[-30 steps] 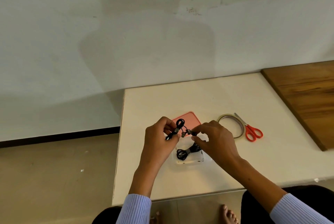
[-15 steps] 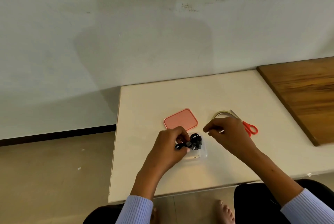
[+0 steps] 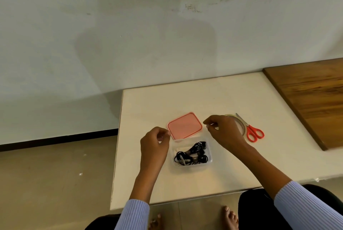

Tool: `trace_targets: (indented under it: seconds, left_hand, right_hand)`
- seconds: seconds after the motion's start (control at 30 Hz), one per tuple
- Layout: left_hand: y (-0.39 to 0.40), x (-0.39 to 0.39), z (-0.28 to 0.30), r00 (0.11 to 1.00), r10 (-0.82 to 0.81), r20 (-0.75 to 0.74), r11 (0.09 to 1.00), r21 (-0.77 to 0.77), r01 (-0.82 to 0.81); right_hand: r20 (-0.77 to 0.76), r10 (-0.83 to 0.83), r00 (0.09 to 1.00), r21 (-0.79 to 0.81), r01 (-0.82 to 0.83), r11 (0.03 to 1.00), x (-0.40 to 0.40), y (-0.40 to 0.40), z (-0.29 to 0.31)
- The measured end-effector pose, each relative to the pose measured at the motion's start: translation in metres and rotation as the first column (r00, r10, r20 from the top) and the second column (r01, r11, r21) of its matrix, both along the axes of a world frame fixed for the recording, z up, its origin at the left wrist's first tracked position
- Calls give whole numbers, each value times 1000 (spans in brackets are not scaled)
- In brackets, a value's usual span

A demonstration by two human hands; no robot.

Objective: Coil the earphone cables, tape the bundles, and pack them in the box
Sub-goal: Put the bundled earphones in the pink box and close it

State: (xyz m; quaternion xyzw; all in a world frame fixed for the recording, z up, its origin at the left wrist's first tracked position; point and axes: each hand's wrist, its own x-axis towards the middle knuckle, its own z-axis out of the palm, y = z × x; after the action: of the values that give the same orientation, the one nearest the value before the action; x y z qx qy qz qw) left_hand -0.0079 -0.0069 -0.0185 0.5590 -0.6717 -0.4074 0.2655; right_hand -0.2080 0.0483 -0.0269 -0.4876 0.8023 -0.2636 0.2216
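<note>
Head view is showing us our left hand (image 3: 155, 143) hovering with loosely curled fingers (image 3: 164, 134) holding nothing, just beside the pink lid (image 3: 184, 125). We are keeping our right hand (image 3: 225, 131) over the tape roll (image 3: 241, 127), its fingertips (image 3: 207, 123) loosely curled and empty, pointing toward the lid. Below and between both sets of fingers, the coiled black earphone bundles (image 3: 192, 153) are lying inside the clear box (image 3: 208, 162). Beyond the right knuckles, red scissors (image 3: 254, 133) are resting on the table (image 3: 204, 98)

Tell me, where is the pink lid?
In the head view the lid lies flat on the white table, just behind the clear box of earphones, between the two hands.
</note>
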Motion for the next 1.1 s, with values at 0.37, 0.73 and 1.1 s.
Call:
trace_targets:
  seconds: [0.37, 0.73, 1.1]
  left_hand:
    - [-6, -15, 0, 972, 87, -219, 899, 437, 18]
    - [0, 5, 27, 960, 98, -263, 989, 134, -65]
    - [33, 10, 23, 994, -80, 76, 989, 134, 70]
  right_hand:
    - [68, 123, 990, 206, -135, 969, 14, -20, -5]
    - [31, 17, 999, -441, -2, 897, 15, 4, 23]
    - [367, -165, 915, 284, 58, 957, 17, 43, 33]
